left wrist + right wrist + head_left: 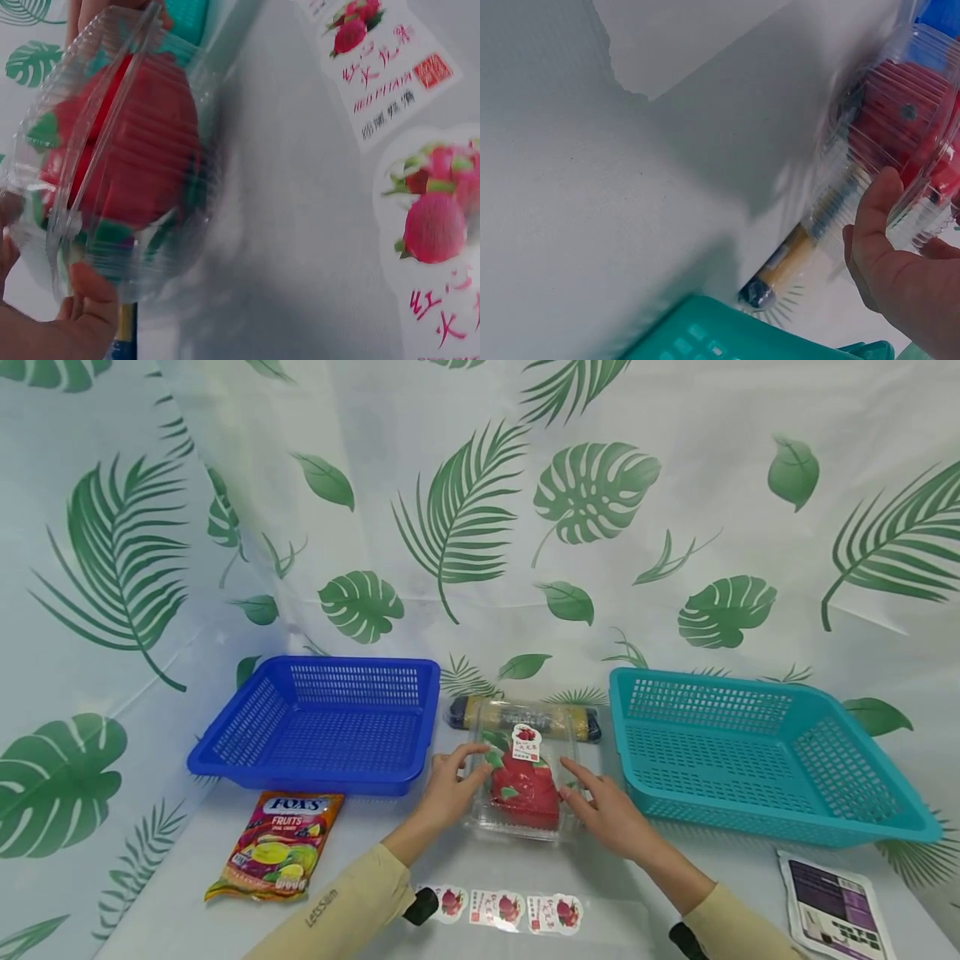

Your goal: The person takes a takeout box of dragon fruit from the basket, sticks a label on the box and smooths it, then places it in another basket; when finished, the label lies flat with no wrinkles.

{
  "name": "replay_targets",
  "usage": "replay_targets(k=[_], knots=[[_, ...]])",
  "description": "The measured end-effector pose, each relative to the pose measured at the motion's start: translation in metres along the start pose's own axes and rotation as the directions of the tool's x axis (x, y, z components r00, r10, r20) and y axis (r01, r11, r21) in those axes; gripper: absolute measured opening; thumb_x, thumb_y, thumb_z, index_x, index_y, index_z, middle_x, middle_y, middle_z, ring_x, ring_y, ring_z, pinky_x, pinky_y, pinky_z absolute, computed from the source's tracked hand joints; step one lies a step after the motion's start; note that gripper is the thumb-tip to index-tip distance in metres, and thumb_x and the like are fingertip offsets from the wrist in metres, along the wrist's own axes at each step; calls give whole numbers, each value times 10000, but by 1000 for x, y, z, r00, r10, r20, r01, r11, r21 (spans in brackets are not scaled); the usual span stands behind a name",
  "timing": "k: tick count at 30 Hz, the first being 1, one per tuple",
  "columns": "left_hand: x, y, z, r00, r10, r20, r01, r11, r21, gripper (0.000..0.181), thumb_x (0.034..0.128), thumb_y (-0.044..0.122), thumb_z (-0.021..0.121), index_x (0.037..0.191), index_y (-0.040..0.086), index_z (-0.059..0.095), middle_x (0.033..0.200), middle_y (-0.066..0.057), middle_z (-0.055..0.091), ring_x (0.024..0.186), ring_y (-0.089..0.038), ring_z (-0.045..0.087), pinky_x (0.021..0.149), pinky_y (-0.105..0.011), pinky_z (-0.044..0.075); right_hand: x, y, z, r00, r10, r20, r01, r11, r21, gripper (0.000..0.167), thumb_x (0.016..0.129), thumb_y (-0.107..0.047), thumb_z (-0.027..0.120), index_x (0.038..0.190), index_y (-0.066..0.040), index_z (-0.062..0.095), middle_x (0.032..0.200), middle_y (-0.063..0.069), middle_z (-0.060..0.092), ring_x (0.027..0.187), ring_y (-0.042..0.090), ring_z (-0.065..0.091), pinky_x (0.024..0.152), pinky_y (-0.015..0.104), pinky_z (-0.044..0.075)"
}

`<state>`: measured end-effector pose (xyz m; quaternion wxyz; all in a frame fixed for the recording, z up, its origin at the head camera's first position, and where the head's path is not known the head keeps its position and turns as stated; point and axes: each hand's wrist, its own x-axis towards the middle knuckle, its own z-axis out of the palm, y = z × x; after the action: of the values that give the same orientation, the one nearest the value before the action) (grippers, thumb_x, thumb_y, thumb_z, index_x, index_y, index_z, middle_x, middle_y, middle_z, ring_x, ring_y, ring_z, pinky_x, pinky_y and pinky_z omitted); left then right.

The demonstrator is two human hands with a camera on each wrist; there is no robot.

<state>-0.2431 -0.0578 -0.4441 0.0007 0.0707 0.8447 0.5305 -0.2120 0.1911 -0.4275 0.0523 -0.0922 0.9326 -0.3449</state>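
A clear plastic clamshell box [525,827] lies in the middle of the table. Inside it is a red dragon fruit [517,789] with green leaf tips, and a dragon-fruit sticker [527,742] is on the lid. At its left side my left hand [450,787] holds the rim, thumb and fingers on the edge in the left wrist view. On the opposite side, my right hand [603,810] grips the box's edge with thumb [881,199] and fingers. More dragon-fruit stickers [497,908] lie in a row on a backing strip nearer the front.
A blue basket [322,781] stands at left and a teal basket [750,814] at right. Behind the box lies a long yellow pack [555,722] with dark ends. A FOX'S candy bag [277,847] is front left, a white-and-purple pouch [836,906] front right.
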Motion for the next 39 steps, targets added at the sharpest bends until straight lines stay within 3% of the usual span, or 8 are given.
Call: replay_targets(k=[6, 12, 16, 20, 23, 27, 36, 39], knots=[[-3, -2, -7, 991, -1, 130, 7, 999, -45, 449, 954, 328, 639, 1377, 228, 522, 955, -116, 489, 762, -194, 483, 583, -307, 411, -1, 0, 0, 999, -18, 45, 16, 999, 37, 591, 1027, -330, 499, 1536, -103, 300, 1317, 242, 522, 1038, 301, 541, 817, 485, 519], [-2, -9, -11, 974, 33, 226, 7, 985, -175, 503, 973, 268, 622, 1431, 161, 444, 724, -34, 446, 515, -122, 393, 482, -262, 375, 0, 2, 3, 998, -40, 57, 37, 998, 60, 588, 1045, -324, 460, 1550, -100, 258, 1379, 257, 483, 976, 271, 547, 801, 451, 501], [-1, -11, -14, 956, 32, 293, 28, 979, -199, 530, 975, 268, 621, 1446, 169, 397, 741, -39, 438, 536, -134, 403, 519, -275, 397, -1, 2, 3, 997, -57, 47, 54, 997, 64, 580, 1046, -301, 464, 1546, -86, 263, 1285, 219, 541, 1008, 290, 519, 793, 434, 481], [-1, -11, -18, 939, 16, 344, 50, 982, -182, 590, 966, 299, 634, 1483, 224, 359, 773, -49, 452, 555, -149, 441, 546, -293, 440, -3, 1, 3, 996, -72, 51, 68, 995, 72, 586, 1051, -291, 456, 1554, -87, 237, 1016, 138, 574, 1018, 288, 510, 782, 403, 453], [-1, -10, -20, 932, 8, 363, 56, 985, -165, 624, 961, 301, 642, 1505, 253, 339, 776, -52, 459, 557, -154, 461, 554, -305, 463, -4, 2, 4, 994, -93, 50, 90, 994, 65, 591, 1054, -284, 450, 1559, -82, 218, 1028, 152, 581, 1054, 295, 506, 812, 414, 460], [-1, -9, -21, 927, 11, 374, 50, 987, -152, 634, 962, 298, 640, 1510, 234, 327, 777, -60, 467, 545, -158, 473, 556, -325, 475, -4, 3, 6, 993, -107, 40, 105, 993, 60, 593, 1055, -283, 444, 1557, -69, 213, 1304, 230, 534, 1124, 321, 502, 899, 497, 475], [2, -7, -21, 926, 11, 377, 54, 985, -162, 600, 969, 308, 629, 1486, 202, 344, 757, -52, 457, 515, -150, 457, 539, -306, 459, -1, 4, 6, 995, -92, 39, 90, 995, 52, 587, 1054, -265, 443, 1558, -72, 211, 1267, 219, 550, 1110, 317, 515, 894, 515, 472], [3, -6, -20, 930, 16, 367, 48, 985, -165, 556, 971, 300, 626, 1457, 187, 380, 748, -51, 458, 511, -146, 454, 531, -301, 450, 0, 3, 4, 996, -72, 56, 68, 996, 60, 594, 1053, -266, 443, 1563, -86, 197, 1133, 179, 584, 997, 283, 543, 823, 466, 487]])
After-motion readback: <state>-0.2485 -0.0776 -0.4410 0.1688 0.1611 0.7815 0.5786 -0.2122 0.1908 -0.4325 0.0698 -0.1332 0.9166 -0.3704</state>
